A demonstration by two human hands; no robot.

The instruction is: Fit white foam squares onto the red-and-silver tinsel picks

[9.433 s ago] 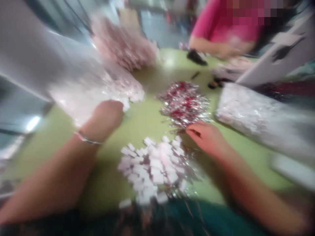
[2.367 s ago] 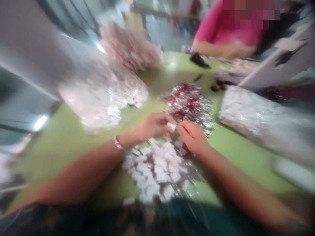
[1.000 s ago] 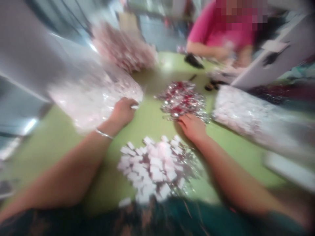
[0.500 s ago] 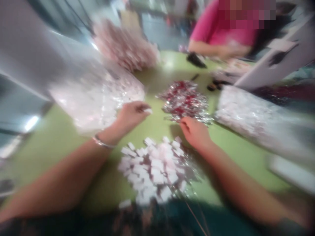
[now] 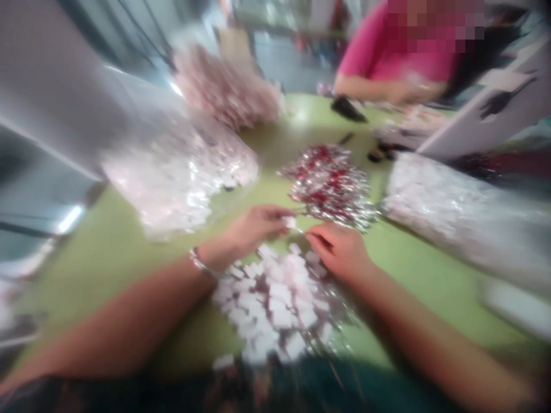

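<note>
My left hand [image 5: 260,228], with a bracelet on its wrist, pinches a small white tag [image 5: 289,222] between thumb and fingers. Close to it on the right, my right hand [image 5: 338,246] is closed on a thin silvery strip [image 5: 300,230], whose end reaches toward the tag; whether they touch is blurred. Just beyond my right hand lies a pile of shiny silver and red strips [image 5: 329,183]. Below both hands, near the table's front edge, spreads a heap of white tags [image 5: 279,298], with silvery strands at its right side.
A clear plastic bag of white pieces [image 5: 181,183] lies on the green table [image 5: 107,246] at left, another bag [image 5: 451,206] at right. Behind stands a pale pink bundle [image 5: 228,89]. Across the table sits a person in a pink top [image 5: 361,57], near a black object [image 5: 348,109].
My left hand has moved right and nearer with the white tag. My right hand has drawn back slightly from the shiny pile with a strip, bringing the two hands close together.
</note>
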